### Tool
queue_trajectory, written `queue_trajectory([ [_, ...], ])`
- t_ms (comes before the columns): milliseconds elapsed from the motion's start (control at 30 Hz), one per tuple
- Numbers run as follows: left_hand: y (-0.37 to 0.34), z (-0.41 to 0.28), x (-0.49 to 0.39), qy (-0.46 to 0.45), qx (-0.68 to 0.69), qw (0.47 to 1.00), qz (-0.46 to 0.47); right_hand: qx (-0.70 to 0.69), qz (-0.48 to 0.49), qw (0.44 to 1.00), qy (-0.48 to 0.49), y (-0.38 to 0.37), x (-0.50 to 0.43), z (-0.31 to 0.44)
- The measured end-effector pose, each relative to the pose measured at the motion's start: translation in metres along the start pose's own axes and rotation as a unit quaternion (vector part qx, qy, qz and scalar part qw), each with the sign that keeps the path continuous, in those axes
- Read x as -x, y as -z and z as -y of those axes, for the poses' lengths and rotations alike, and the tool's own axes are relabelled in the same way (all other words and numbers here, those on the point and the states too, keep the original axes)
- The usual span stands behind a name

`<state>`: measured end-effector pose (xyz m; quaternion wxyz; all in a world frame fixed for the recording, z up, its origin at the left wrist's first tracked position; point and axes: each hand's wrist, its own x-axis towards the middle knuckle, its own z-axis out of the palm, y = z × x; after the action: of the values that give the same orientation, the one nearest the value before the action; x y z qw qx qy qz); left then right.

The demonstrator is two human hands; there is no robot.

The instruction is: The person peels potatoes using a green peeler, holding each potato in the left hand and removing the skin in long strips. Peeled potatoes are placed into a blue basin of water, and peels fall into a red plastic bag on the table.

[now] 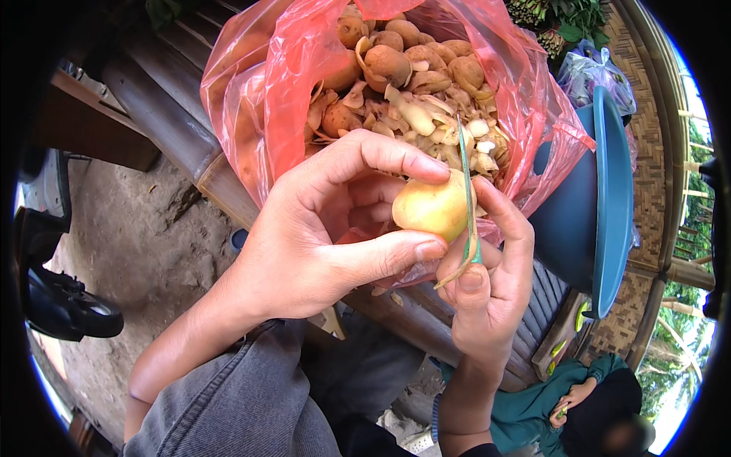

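A mostly peeled yellow potato point(429, 207) sits between the thumb and fingers of my left hand point(308, 240). My right hand point(494, 268) grips the green handle point(473, 251) of a small knife, partly covered by the fingers. The knife blade point(465, 165), seen nearly edge-on, lies along the potato's right side. A thin strip of peel point(460, 274) hangs by the handle and my right thumb. Behind both hands, an open red plastic bag point(291, 74) holds several unpeeled potatoes point(387, 67) and a heap of peelings point(414, 111).
Right of the bag stands a blue plastic basin point(577, 211). A wooden board point(557, 337) with green pieces lies on the bamboo slat bench point(171, 120). Leafy greens point(571, 23) are at the top right, near a woven bamboo wall point(639, 188). A person in a green sleeve point(525, 408) sits at lower right.
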<state>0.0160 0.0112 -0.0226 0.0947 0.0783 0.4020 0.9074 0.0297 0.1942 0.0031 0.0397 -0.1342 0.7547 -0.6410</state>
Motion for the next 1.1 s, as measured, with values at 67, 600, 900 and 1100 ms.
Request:
queue_trajectory([
  [67,0.0018,0.002,0.0007,-0.016,-0.018,1.0,0.013,0.009,0.008,1.0,0.005,0.0003,0.0,-0.0007],
  [600,-0.0005,0.0052,0.0015,-0.06,0.027,0.997,0.039,-0.029,0.012,1.0,-0.001,0.0008,-0.0026,0.0056],
  [900,0.0004,0.0074,0.0014,-0.065,0.027,0.996,0.049,-0.086,0.009,0.996,-0.014,-0.002,-0.0023,0.0021],
  [1100,-0.0024,-0.001,0.0027,0.016,-0.001,0.999,0.04,0.004,-0.012,0.999,0.048,0.0012,0.0,0.0022],
])
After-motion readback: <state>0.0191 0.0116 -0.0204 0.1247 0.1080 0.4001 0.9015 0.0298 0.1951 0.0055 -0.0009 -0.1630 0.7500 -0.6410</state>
